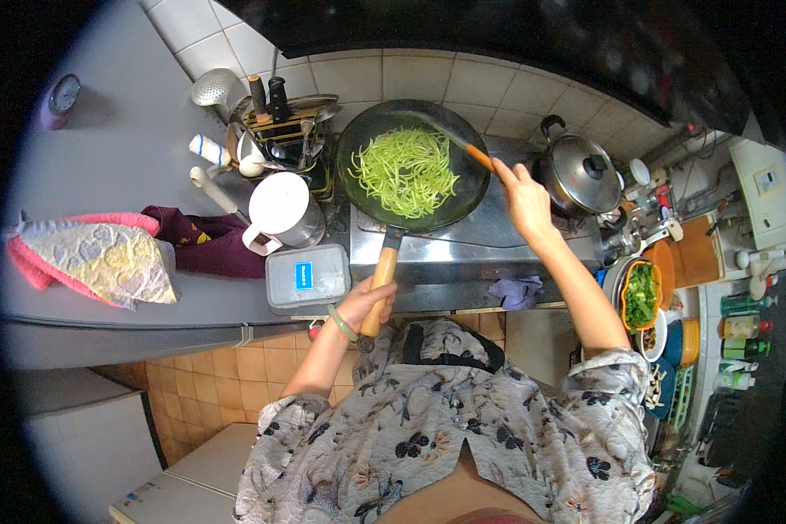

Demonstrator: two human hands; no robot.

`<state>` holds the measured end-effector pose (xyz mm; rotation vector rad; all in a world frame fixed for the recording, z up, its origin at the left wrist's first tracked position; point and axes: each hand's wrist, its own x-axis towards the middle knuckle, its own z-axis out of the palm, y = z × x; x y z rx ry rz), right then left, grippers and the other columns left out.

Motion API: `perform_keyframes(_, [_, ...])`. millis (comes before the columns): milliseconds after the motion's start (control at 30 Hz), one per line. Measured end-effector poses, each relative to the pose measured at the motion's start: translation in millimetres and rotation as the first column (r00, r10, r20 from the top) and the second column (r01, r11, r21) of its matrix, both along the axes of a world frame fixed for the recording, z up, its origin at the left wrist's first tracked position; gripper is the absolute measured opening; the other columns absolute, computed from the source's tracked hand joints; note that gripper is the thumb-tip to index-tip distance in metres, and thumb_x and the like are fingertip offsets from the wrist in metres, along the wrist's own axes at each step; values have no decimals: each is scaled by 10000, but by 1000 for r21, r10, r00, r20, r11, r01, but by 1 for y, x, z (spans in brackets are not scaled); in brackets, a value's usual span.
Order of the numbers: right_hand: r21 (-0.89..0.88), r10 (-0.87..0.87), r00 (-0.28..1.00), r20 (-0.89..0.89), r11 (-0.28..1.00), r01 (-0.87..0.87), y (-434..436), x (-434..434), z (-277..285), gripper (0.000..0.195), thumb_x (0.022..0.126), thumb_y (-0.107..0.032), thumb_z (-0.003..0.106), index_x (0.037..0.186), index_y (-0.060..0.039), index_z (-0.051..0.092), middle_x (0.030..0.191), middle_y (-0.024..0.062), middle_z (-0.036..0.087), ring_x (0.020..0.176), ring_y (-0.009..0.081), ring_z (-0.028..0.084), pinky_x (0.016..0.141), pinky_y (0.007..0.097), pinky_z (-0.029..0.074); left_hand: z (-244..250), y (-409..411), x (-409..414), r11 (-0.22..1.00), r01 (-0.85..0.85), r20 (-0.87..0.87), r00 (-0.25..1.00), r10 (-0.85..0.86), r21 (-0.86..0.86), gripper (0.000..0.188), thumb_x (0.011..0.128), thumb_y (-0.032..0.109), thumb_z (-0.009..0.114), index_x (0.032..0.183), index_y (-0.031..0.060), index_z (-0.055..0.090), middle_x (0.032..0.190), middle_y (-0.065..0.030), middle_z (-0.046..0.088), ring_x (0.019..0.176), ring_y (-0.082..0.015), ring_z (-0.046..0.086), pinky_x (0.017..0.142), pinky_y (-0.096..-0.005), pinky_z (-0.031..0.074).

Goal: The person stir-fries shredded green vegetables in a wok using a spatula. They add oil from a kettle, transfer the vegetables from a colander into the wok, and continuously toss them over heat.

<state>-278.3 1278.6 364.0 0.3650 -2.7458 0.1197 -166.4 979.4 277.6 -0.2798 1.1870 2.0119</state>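
My left hand [365, 302] is wrapped around the wooden handle [381, 288] of a dark wok [473, 187], which sits on the stove. Thin green vegetable shreds [406, 171] lie in a loose heap in the middle of the wok. With my right hand [526, 202] I hold the orange-brown handle of a spatula [482, 158]. Its metal shaft reaches over the wok's right rim, and its blade rests towards the far wall of the wok, above the shreds.
A lidded pot [580, 173] stands right of the wok. Left are a white-lidded jug [281, 208], a plastic box [308, 276] and a utensil rack [288, 131]. A purple cloth [516, 292] lies at the front edge. Greens fill an orange basket [657, 295] at right.
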Motion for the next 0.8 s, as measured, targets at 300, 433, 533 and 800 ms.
perform_keyframes(300, [155, 134, 988, 75, 977, -144, 5, 23, 64, 397, 761, -61, 477, 1144, -150, 529, 791, 87, 497, 646, 270, 585, 552, 376, 483, -3, -2, 7, 1000, -31, -15, 999, 31, 7, 174, 836, 198, 573, 886, 104, 436, 640, -6, 459, 472, -103, 444, 394, -226, 364])
perform_keyframes(433, [139, 45, 999, -7, 989, -44, -23, -9, 19, 464, 761, -44, 472, 1212, -153, 455, 842, 113, 497, 671, 275, 595, 560, 376, 505, 1, 0, 0, 1000, 14, -21, 1000, -14, -17, 175, 842, 187, 557, 915, 102, 423, 662, -6, 444, 473, -101, 431, 390, -226, 353])
perform_keyframes(533, [123, -19, 985, 170, 992, -2, -53, 2, -15, 528, 763, -31, 456, 1276, -112, 362, 883, 163, 515, 671, 332, 604, 572, 421, 505, 0, -2, 2, 1000, 19, -26, 999, -19, -3, 174, 838, 174, 556, 919, 102, 420, 647, -8, 429, 457, -105, 419, 384, -232, 348])
perform_keyframes(800, [-102, 372, 863, 343, 928, -359, -7, 5, -8, 534, 792, -94, 529, 1295, -149, 358, 929, 181, 583, 758, 351, 592, 643, 433, 494, 6, 0, 3, 1000, 6, -1, 1000, -6, -22, 160, 846, 155, 541, 922, 97, 413, 618, -15, 418, 437, -110, 406, 370, -242, 335])
